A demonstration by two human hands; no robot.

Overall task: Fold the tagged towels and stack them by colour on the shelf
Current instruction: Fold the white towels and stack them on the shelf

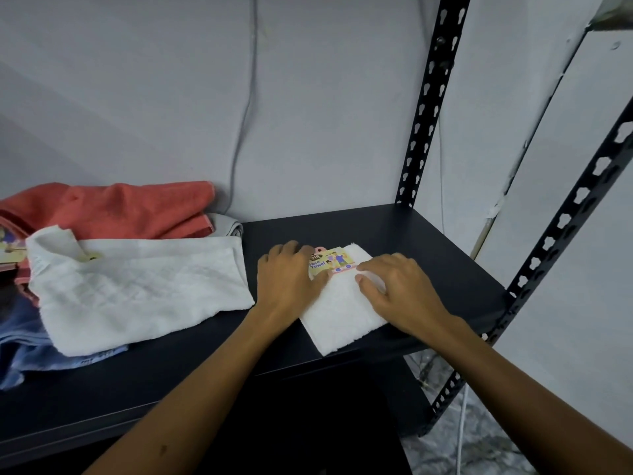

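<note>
A small folded white towel [339,311] lies on the black shelf [428,255], right of centre, with a colourful card tag [330,264] at its far end. My left hand [287,279] rests on the towel's left edge with fingers curled over the tag's left side. My right hand [397,286] presses flat on the towel's right part, fingertips touching the tag's lower edge. To the left lies a larger unfolded white towel [137,289] with a tag. Behind it are red towels [113,210], under it a blue towel [24,341].
A grey towel [227,224] peeks out behind the red ones. Black perforated uprights [428,108] stand at the shelf's right corners. A grey wall with a hanging cable [245,108] is behind. A lower shelf and patterned floor [479,440] show below.
</note>
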